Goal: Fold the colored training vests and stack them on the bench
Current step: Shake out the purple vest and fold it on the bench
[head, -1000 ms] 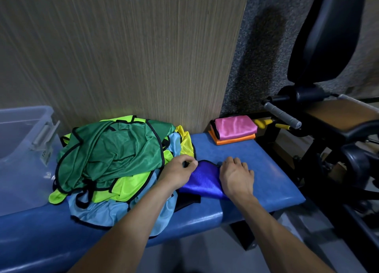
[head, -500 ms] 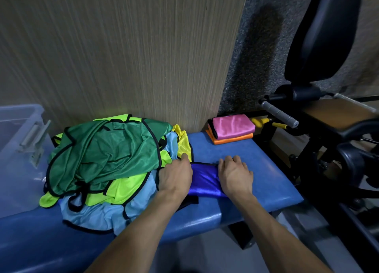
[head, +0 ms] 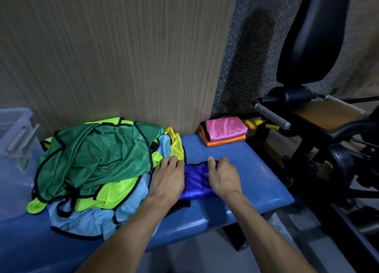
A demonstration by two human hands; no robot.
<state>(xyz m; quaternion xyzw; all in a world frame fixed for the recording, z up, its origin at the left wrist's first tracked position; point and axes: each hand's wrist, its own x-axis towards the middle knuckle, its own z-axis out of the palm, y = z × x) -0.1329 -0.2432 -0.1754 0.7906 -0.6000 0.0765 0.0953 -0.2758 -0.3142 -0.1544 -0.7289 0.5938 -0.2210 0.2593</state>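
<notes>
A folded dark blue vest [head: 195, 179] lies on the blue padded bench [head: 252, 170], between my two hands. My left hand [head: 168, 179] lies flat on its left end, fingers straight, beside the pile. My right hand [head: 223, 177] sits on its right end with fingers curled over the far edge, pinching the black trim. A loose pile of vests lies to the left: dark green [head: 98, 160] on top, lime [head: 114, 196], light blue [head: 86, 221] and yellow [head: 176, 143]. A folded pink vest [head: 225, 128] sits on a folded orange vest [head: 222, 142] at the bench's far right corner.
A clear plastic bin [head: 14, 147] stands at the left end of the bench. A wood-grain wall panel [head: 123, 57] rises right behind the bench. A black exercise machine [head: 320, 129] with a grey handle and yellow knobs stands close on the right.
My left hand opened from a grip and now lies flat on the blue vest's left end. My right hand's fingers curled over the vest's far edge. The vest looks narrower.
</notes>
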